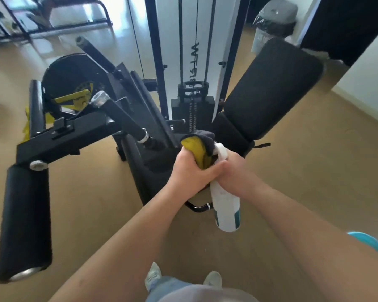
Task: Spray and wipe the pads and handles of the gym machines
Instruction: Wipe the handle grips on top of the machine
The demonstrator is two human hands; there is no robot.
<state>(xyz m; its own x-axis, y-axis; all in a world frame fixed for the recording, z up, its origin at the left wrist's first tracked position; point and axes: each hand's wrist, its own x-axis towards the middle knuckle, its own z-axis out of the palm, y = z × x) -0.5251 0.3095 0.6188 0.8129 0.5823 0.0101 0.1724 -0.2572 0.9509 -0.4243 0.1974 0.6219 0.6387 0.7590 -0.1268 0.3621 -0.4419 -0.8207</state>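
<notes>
The left hand [188, 170] grips cloth [196, 147], seemingly touching right hand's [232, 171] spray bottle [226, 204].

Hands touch each other near the lower end of the back pad [271, 92]: left hand [190, 168] grips yellow-grey cloth [196, 147], right hand [231, 168] holds white spray bottle [225, 203]. Weight stack [192, 112] just left of back pad, roller pad [24, 223] well left, bin [275, 20] behind.

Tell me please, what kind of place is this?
Most likely a gym or fitness room. A machine with a weight stack and cables stands ahead, with a black back pad and a roller pad. The left hand grips a cloth; the right hand holds a spray bottle.
</notes>
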